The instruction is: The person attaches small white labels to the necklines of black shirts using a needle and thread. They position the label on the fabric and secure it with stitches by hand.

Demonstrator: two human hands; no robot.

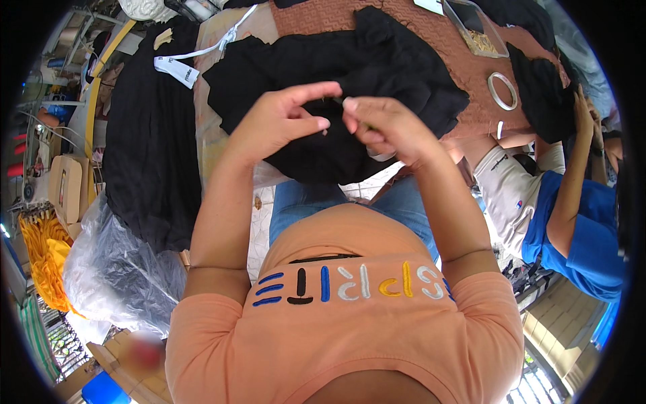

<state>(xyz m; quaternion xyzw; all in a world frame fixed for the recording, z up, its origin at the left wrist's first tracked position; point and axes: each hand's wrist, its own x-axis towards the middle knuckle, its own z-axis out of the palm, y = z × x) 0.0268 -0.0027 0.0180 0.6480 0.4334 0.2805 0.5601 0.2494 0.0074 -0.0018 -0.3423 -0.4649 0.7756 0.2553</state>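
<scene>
Above a crumpled black cloth [296,60] on the table, my two hands face each other with their fingertips close together. My left hand [274,124] has its index finger and thumb spread apart, with the other fingers curled behind. A tiny pale speck shows by its thumb tip; what it is I cannot tell. My right hand [397,129] is closed, its thumb and index finger pinched. Something small and partly greenish peeks out between its fingers, too hidden to name. The black cloth covers the near edge of the table and hangs toward my lap.
On the brown textured table cover [431,44] are a roll of tape [502,91] and a clear tray [488,46] with small bits. A white tag [176,71] on a cord lies on black fabric [151,141] at left. A co-worker in blue [572,229] handles black cloth at right.
</scene>
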